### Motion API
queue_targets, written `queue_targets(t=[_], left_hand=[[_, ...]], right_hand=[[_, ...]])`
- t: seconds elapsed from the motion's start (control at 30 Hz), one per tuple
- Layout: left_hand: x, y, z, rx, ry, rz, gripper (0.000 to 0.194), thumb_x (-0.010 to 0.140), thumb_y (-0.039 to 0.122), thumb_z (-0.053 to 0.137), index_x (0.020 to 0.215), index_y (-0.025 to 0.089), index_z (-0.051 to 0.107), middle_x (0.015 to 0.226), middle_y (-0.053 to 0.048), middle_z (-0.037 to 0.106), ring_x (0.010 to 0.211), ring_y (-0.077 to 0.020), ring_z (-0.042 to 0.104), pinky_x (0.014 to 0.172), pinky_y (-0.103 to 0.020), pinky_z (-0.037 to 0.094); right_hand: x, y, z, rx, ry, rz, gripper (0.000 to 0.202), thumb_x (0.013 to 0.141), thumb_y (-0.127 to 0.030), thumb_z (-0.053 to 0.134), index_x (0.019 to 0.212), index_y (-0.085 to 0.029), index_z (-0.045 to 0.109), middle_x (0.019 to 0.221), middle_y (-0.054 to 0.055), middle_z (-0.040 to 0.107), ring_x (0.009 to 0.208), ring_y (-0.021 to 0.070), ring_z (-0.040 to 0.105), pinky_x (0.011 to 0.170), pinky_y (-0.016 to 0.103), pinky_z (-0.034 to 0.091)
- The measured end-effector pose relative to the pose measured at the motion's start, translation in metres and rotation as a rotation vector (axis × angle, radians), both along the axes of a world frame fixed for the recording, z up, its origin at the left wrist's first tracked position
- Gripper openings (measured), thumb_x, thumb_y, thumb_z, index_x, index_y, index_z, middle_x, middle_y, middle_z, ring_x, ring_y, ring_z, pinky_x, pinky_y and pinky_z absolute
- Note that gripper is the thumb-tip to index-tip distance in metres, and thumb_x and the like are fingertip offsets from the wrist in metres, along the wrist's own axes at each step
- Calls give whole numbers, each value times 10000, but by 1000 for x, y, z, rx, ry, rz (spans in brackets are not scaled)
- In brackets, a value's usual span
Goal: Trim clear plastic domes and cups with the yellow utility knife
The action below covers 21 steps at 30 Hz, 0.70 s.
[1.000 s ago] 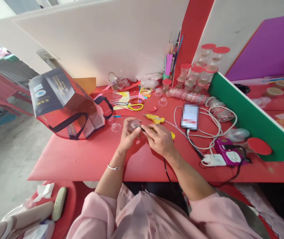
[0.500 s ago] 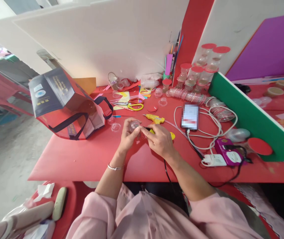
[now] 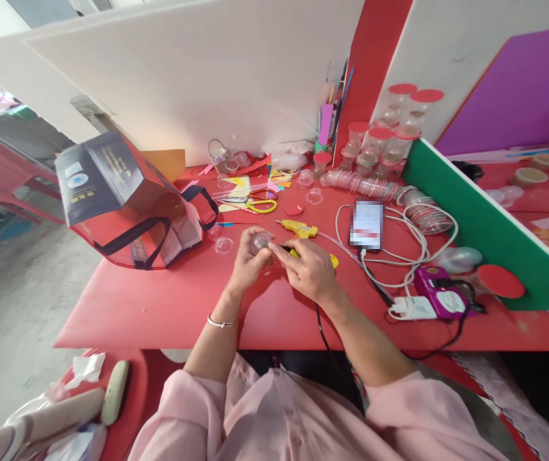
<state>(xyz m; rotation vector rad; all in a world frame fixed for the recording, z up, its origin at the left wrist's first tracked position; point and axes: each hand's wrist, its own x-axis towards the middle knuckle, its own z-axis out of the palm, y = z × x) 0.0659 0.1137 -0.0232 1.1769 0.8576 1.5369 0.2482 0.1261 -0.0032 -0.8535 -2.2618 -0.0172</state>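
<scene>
My left hand point(image 3: 250, 259) is closed around a small clear plastic cup point(image 3: 260, 241), its rounded part showing between thumb and fingers. From the right, my right hand point(image 3: 309, 267) grips a slim black-and-yellow tool point(image 3: 282, 248). The tool's front end is at the cup, though I cannot tell whether it touches; its tip and much of its handle are hidden. Just beyond my right hand lies a yellow glue gun point(image 3: 298, 229). To the left of my hands is a clear domed plastic piece point(image 3: 223, 245).
A large bag point(image 3: 125, 205) stands at left. Yellow-handled scissors point(image 3: 261, 206) and paper scraps lie behind my hands. On the right are a phone point(image 3: 367, 224), white cables point(image 3: 413, 261), a purple box point(image 3: 440, 291), stacked clear cups point(image 3: 363, 184) and a green divider point(image 3: 490, 243).
Both hands keep nearly the same place and grip. The cup has turned slightly in my left hand, and the right fingertips have shifted a little beside it.
</scene>
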Motion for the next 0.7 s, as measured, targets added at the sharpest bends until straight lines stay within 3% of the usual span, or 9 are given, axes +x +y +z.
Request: queue_targets(t=[0.33, 0.7], left_hand=[[-3, -1, -1, -7, 25, -15, 487, 816, 466, 802, 1177, 269, 542, 1150, -66, 641, 511, -50, 553, 449, -212, 481], [-4, 2, -4, 66, 74, -10, 366, 892, 407, 737, 1159, 264, 531, 1056, -37, 630, 502, -48, 545, 429, -197, 457]], right_hand=[[4, 1, 6, -57, 16, 56, 471, 976, -151, 510, 1397, -327, 629, 1038, 59, 687, 967, 189, 614, 848, 326, 499], [-1, 1, -3, 49, 57, -6, 478, 966, -135, 529, 1390, -327, 638, 1009, 65, 674, 914, 197, 604, 809, 331, 482]])
